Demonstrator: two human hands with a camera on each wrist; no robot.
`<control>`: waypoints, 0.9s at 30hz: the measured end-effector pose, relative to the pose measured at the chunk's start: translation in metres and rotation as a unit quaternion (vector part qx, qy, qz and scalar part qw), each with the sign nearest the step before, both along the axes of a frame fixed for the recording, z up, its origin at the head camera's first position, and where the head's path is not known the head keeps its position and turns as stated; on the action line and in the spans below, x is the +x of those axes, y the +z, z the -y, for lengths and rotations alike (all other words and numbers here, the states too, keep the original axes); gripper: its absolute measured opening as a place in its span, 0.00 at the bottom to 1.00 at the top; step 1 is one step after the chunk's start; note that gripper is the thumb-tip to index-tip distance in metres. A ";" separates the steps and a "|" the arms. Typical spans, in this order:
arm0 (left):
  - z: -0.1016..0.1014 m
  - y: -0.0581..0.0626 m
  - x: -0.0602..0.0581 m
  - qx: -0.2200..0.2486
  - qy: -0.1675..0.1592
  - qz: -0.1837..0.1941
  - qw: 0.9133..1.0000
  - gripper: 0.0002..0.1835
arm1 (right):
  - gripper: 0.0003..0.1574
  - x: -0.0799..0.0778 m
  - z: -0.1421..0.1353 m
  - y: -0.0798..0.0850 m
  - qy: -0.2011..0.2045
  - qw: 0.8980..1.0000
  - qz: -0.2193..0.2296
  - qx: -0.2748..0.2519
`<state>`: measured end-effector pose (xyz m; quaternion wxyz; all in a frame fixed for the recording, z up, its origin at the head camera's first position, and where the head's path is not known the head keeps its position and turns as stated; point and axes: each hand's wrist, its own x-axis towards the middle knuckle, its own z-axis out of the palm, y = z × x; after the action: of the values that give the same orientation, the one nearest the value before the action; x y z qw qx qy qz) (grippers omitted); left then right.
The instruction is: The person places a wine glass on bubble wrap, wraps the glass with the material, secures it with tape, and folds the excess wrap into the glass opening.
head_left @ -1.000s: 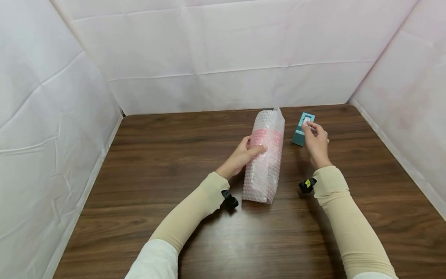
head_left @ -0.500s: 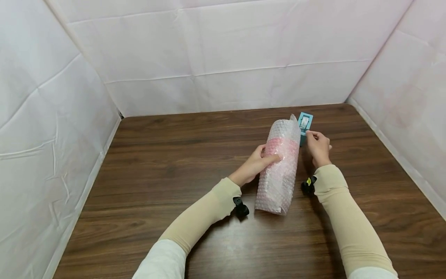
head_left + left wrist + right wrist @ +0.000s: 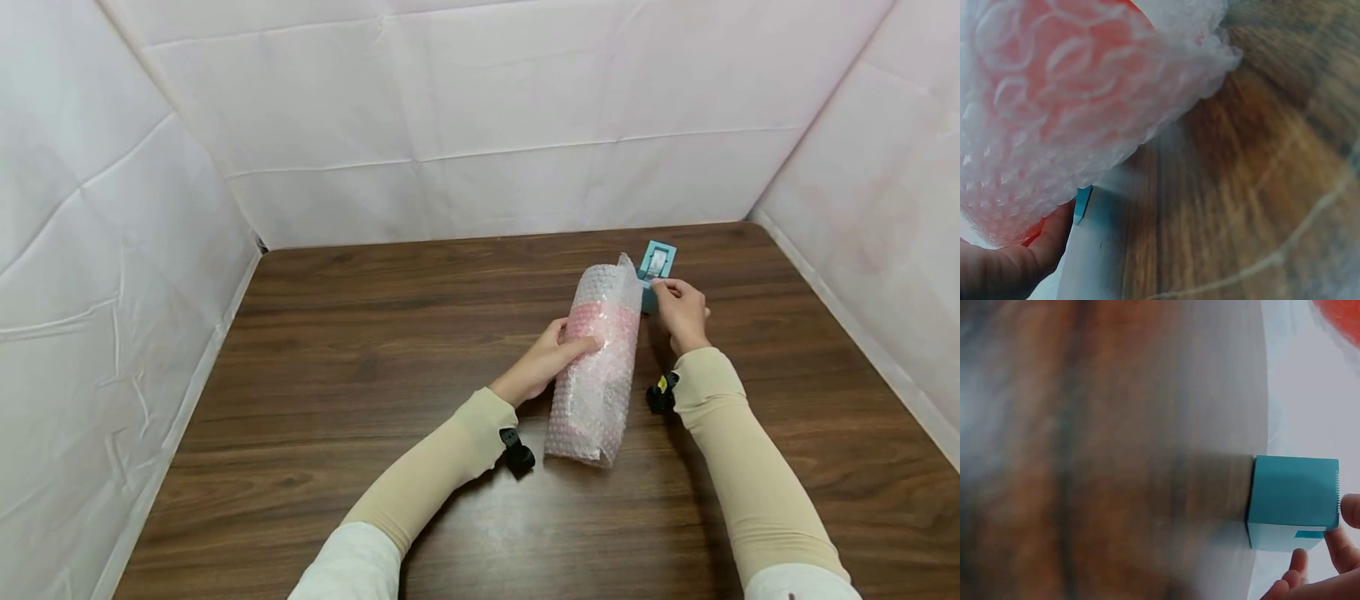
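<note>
My left hand (image 3: pixel 543 362) grips a bubble-wrapped cylinder (image 3: pixel 600 392), thumb on top and fingers round its left side. Pink-red shows through the wrap, and its contents cannot be told. Beyond its upper right end stands a teal tape dispenser (image 3: pixel 647 300) with a white roll in its top. At the dispenser's front edge, my right hand (image 3: pixel 684 317) pinches with thumb and index finger, apparently on the tape's end, too clear to make out. The right wrist view shows the dispenser's body (image 3: pixel 1294 490), its toothed edge beside the thumb (image 3: pixel 1351 510).
Dark wood table (image 3: pixel 375 333) lies under everything. White cloth walls (image 3: pixel 480 100) enclose its back and both sides. A black wrist camera (image 3: pixel 517 452) sits on the left sleeve and another wrist camera (image 3: pixel 662 394) on the right.
My left hand has brought the wrapped cylinder right and nearer me, so it partly covers the dispenser. My right hand has drawn back from the tape roll to the dispenser's front edge.
</note>
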<state>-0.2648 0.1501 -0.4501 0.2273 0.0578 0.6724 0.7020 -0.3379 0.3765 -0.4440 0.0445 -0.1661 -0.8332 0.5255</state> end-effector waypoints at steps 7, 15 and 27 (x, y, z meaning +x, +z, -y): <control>0.001 -0.003 0.000 0.002 -0.002 0.006 1.000 0.40 | 0.36 0.000 -0.001 0.006 -0.005 1.000 0.006 -0.019; 0.002 -0.003 0.002 0.006 -0.004 0.012 1.000 0.39 | 0.28 -0.002 -0.006 0.008 -0.030 0.999 0.010 -0.031; 0.001 -0.001 0.003 0.015 -0.003 0.011 1.000 0.39 | 0.33 0.006 -0.008 0.024 -0.020 0.975 0.015 -0.221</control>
<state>-0.2621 0.1486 -0.4514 0.2362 0.0552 0.6592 0.7117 -0.3315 0.3847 -0.4197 0.0052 -0.1965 -0.6934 0.6933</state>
